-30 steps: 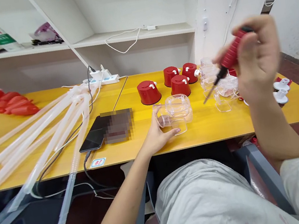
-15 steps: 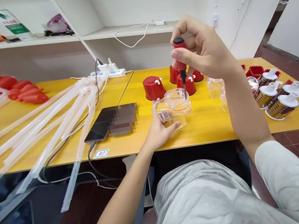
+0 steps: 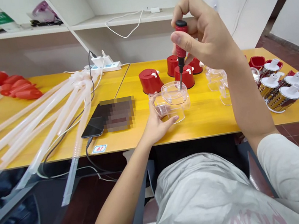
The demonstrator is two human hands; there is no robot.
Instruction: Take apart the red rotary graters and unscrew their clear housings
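1. Currently, a clear plastic housing (image 3: 176,98) is gripped at its 8 o'clock side by the left hand (image 3: 155,125), thumb and fingers clamped around it above the yellow table (image 3: 212,124).
2. A screwdriver (image 3: 180,54) is pinched in the right hand (image 3: 207,38), its tip aimed at about 2 o'clock on the housing's upper ring.
3. Work on this piece is judged unfinished; whether any screw is seated cannot be told.
4. More clear pieces (image 3: 215,76), toward 3 o'clock, are held by neither hand.
5. From the right hand, the housing is found at 7 o'clock, beneath the tool.
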